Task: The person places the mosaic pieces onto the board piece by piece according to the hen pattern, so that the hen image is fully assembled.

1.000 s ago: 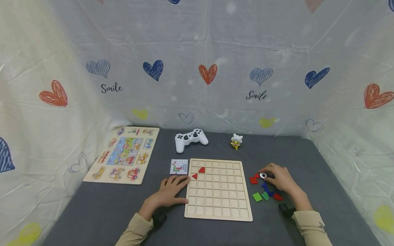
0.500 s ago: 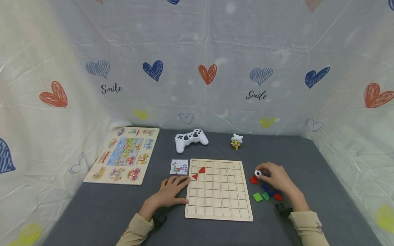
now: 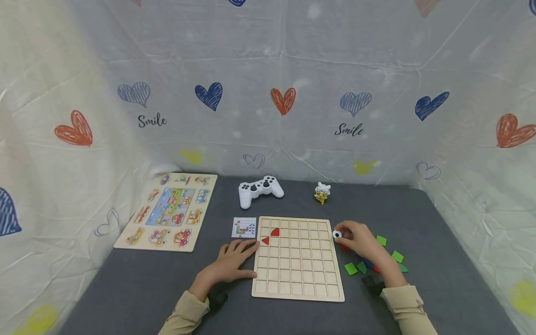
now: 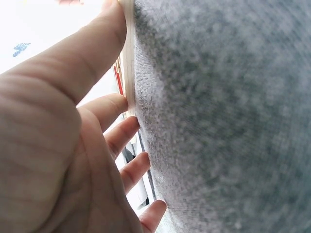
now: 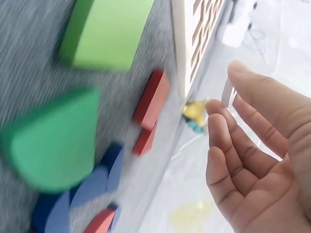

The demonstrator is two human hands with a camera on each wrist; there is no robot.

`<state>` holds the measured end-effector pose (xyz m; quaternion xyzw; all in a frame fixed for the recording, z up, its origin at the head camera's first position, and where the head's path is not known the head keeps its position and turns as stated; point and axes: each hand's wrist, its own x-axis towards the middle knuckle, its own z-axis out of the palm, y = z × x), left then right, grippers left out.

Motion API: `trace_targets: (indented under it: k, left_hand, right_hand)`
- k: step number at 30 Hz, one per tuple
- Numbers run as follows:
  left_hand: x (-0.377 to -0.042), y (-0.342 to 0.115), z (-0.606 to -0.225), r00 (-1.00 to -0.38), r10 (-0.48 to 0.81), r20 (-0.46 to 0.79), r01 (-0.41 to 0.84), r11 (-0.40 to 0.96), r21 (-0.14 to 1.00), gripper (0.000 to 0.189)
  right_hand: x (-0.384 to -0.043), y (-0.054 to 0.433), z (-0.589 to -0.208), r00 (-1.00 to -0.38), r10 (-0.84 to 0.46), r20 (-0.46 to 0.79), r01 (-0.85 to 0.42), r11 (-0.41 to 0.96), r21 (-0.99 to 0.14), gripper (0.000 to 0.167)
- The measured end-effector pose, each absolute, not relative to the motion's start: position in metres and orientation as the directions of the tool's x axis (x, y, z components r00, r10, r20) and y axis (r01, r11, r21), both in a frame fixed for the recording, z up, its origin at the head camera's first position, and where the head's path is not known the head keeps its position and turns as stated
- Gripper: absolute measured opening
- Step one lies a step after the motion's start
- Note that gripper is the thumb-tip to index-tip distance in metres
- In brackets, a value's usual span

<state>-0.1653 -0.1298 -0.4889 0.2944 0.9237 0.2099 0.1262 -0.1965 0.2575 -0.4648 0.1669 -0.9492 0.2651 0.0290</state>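
My right hand [image 3: 360, 239] pinches a round white disc [image 3: 337, 234] with a black centre between thumb and fingers, at the right edge of the wooden grid board [image 3: 296, 270]. The right wrist view shows the disc [image 5: 227, 93] edge-on, above the table. Flat on the table, my left hand [image 3: 230, 263] touches the board's left edge with fingers spread and thumb out. Near the board's upper left lie a red quarter-round piece [image 3: 275, 232] and a red triangle [image 3: 265, 240] in its cells.
Right of the board are loose pieces: a green square [image 3: 351, 269], a dark green quarter-round [image 3: 362, 267], and several red, blue and green ones. A pattern card [image 3: 244, 227], game controller [image 3: 260, 190], small figurine [image 3: 321, 192] and vehicle puzzle [image 3: 167, 211] lie farther back.
My right hand has carried the white disc leftward from the loose pieces to the board's right edge. Green pieces formerly behind the hand now show. My left hand stays in place.
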Motion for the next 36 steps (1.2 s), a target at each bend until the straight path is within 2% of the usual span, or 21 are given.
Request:
trace_targets:
  k: [14, 36]
  left_hand:
    - [-0.166, -0.128, -0.489, -0.8, 0.583, -0.139, 0.476, 0.759, 0.445, 0.078]
    - [-0.167, -0.128, -0.488, -0.796, 0.591, -0.131, 0.482, 0.75, 0.452, 0.078]
  right_hand:
    - [-0.202, 0.224, -0.459, -0.903, -0.389, 0.181, -0.423, 0.739, -0.525, 0.019]
    - [-0.214, 0.174, -0.465, -0.892, -0.401, 0.211, -0.438, 0.645, -0.626, 0.02]
